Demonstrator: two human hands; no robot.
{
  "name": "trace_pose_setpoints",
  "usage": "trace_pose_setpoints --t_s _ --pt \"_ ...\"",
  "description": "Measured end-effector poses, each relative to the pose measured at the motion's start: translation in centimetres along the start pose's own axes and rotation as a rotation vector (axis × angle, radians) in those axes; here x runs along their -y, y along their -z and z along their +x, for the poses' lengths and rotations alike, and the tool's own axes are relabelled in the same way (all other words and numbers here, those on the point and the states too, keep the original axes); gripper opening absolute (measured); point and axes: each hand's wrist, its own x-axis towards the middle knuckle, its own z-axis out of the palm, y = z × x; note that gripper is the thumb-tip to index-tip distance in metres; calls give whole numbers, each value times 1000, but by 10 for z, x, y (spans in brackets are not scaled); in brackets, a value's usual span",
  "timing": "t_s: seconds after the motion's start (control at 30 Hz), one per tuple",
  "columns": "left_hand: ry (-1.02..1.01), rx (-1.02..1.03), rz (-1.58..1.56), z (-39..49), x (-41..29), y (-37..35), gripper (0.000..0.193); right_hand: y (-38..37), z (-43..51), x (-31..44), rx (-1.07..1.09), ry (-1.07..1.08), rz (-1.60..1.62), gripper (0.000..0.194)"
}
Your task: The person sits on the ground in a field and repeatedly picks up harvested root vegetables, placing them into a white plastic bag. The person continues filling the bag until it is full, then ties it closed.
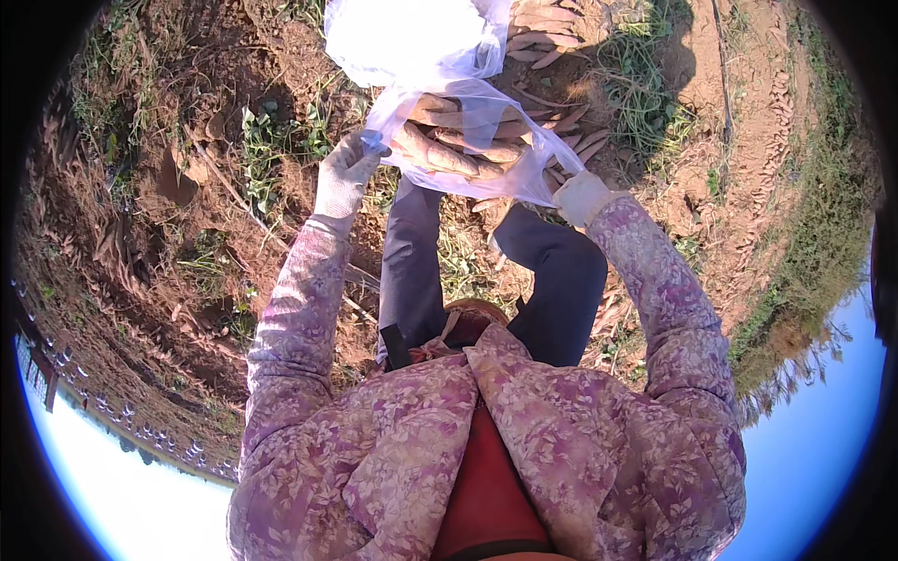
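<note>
Both hands wear pale knitted work gloves. Between them a translucent plastic bag (505, 186) is spread wide at the mouth, with several long, soil-dusted sweet potatoes (435, 151) inside. My left hand (349, 172) pinches the left side of the bag's rim, where a small blue patch (372, 139) shows at the fingertips. On the other side my right hand (584, 199) is closed on the rim, pulling it into a taut corner. The bag stands just beyond my knees; its bottom is hidden.
Directly behind is a bright white bag (414, 38), overexposed. More sweet potatoes (540, 31) lie on the soil at the back right, beside cut green vines (635, 91). A dry stalk (238, 200) crosses the ground on the left. A dark thin line (722, 77) runs along the right.
</note>
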Motion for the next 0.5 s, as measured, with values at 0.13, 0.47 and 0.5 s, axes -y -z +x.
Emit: trace_pose_setpoints --t_s 0.13,0.47,0.5 --pt "-203 -416 -108 -40 26 11 42 1 -4 10 -98 35 -193 16" --pt "172 994 1001 -108 232 -139 66 2 47 -148 -1241 -172 587 20" --pt "194 1063 1028 -97 263 -146 69 -4 77 -183 -1199 -219 861 23"
